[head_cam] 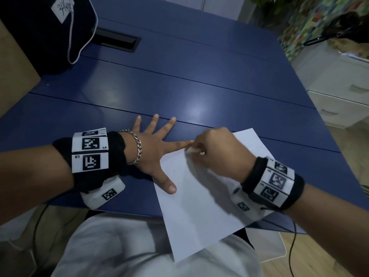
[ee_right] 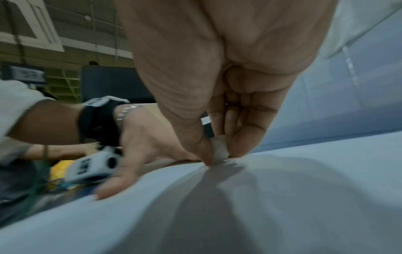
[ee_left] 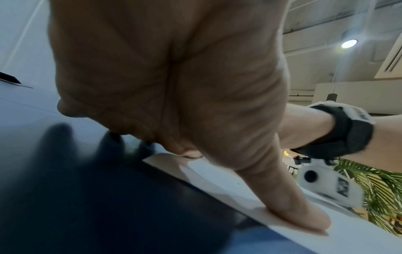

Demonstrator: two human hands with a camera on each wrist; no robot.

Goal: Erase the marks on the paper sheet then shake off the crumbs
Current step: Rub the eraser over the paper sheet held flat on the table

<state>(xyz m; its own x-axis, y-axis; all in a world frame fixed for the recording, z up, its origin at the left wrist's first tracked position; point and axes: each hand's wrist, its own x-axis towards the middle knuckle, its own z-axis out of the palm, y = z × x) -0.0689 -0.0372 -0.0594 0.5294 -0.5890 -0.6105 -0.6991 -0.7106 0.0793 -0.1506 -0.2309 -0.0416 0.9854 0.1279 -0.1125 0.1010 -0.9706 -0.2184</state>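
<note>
A white paper sheet [head_cam: 199, 196] lies on the blue table [head_cam: 179, 86], its near corner hanging over the front edge above my lap. My left hand [head_cam: 155, 148] lies flat with fingers spread; its thumb [ee_left: 300, 209] and index finger press the sheet's left edge, the other fingers rest on the table. My right hand [head_cam: 215, 150] pinches a small white eraser [ee_right: 219, 149] between thumb and fingers and presses it onto the paper near the far left corner, beside the left index fingertip. A tiny dark mark [head_cam: 174, 171] shows on the sheet.
A dark bag [head_cam: 46, 27] with a white label sits at the table's far left, next to a black cable slot [head_cam: 117, 40]. A brown cardboard box [head_cam: 14, 72] stands at the left edge. White drawers [head_cam: 343, 92] stand to the right of the table.
</note>
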